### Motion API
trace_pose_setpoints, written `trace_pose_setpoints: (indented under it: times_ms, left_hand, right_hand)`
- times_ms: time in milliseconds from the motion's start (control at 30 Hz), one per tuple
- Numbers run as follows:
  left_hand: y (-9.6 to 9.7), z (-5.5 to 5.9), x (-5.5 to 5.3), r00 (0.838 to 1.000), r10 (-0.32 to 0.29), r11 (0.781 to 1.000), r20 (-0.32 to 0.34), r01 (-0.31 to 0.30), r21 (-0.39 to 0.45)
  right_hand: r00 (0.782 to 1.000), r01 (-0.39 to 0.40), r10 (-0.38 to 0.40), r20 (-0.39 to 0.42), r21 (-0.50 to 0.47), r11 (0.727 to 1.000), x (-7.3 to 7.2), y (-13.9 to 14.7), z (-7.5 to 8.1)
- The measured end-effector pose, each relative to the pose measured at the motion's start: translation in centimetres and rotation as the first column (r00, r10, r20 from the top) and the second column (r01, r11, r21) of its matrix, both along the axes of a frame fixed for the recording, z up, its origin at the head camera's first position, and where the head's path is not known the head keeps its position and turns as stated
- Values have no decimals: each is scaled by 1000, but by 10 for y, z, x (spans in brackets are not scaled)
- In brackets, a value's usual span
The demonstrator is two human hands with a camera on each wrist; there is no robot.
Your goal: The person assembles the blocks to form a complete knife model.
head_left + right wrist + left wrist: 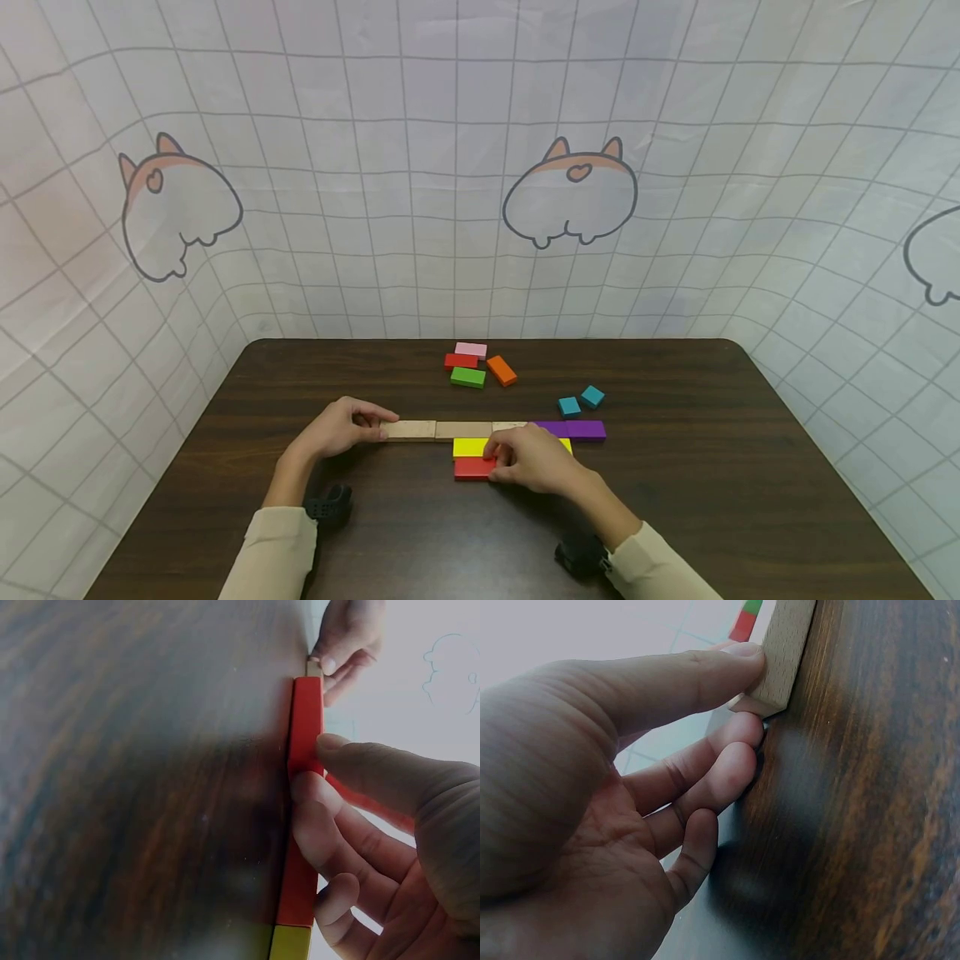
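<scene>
My left hand (341,429) pinches the left end of a plain wooden block (408,429), the first in a straight row of three plain and two purple blocks (585,430). In the left wrist view its thumb lies on that block (784,656), with the other fingers loosely bent near the tabletop. My right hand (536,458) grips a red block (472,469) between thumb and fingers. Two red blocks lie end to end in the right wrist view. Yellow blocks (468,447) sit between the red ones and the long row, partly hidden by my right hand.
Behind the row, loose on the dark table (675,517), lie a pink block (471,350), another red block (460,362), a green block (468,377) and an orange block (502,370). Two small blue blocks (569,407) lie farther right. A patterned white curtain (420,183) surrounds the table.
</scene>
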State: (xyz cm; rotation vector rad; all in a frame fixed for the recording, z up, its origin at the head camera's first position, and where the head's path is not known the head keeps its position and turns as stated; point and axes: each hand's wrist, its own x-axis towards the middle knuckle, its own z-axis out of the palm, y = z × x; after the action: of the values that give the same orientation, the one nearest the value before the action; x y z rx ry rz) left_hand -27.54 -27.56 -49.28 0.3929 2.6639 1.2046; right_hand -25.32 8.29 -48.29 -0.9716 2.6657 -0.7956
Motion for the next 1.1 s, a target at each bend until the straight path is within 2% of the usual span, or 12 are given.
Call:
trace_pose_setpoints:
  times_ms: [500,733,900,1100]
  left_hand:
    - [2,1,0,1000,16,1000,9,-16,-13]
    - [2,2,1,1000,4,1000,7,-4,-11]
    - [2,2,0,1000,2,1000,9,-2,-9]
    - [2,2,1,1000,-3,1000,7,3,-10]
  right_hand:
    - [1000,-6,7,16,-14,1000,0,-1,0]
    - [997,-20,22,69,-30,999,-6,3,5]
    - [996,-6,12,88,-71,997,-20,13,17]
    - [993,54,-40,110,-128,990,-51,28,23]
